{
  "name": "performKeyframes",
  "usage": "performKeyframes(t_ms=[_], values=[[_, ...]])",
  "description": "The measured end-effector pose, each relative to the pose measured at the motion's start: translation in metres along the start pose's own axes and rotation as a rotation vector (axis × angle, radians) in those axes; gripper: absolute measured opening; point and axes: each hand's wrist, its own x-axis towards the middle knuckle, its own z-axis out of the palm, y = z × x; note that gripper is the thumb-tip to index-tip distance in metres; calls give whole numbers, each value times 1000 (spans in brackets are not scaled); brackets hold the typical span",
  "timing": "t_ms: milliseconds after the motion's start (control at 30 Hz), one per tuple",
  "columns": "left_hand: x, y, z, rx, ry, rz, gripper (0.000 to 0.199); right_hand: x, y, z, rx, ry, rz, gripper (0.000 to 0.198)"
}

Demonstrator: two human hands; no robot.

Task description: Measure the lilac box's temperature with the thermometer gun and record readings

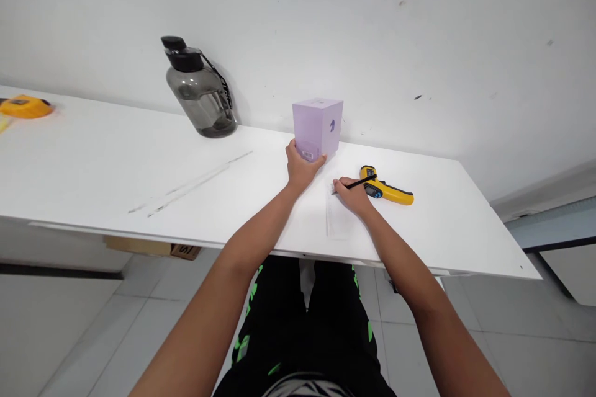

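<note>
A lilac box point(309, 127) with a barcode label stands near the wall, its near edge turned toward me. My left hand point(302, 166) grips its lower part, thumb on one side and fingers on the other. In my right hand point(352, 193) a black pen point(362, 182) is pinched, its tip down at a small sheet of white paper point(337, 222). The sheet lies flat on the white table, faint marks near its top. Just beyond my right hand lies a yellow and black handheld infrared thermometer point(388, 190) on its side.
A large grey see-through water bottle point(201, 96) with a black lid stands at the wall, left of the box. An orange-yellow tape measure point(28, 107) sits at the far left. Dark scuffs mark the white tabletop point(102, 161). A cardboard box point(139, 245) is below the table.
</note>
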Motion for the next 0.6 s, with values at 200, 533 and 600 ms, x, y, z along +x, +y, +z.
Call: performKeyframes(t_ms=[200,533,600], values=[[0,0,-1,3,-5,10,93,1,-1,0,16,29,0,37],[3,1,-1,-13,30,-69,88,1,1,-1,25,-6,13,36],[3,0,-2,-2,31,-50,90,1,2,-1,25,-11,9,36]])
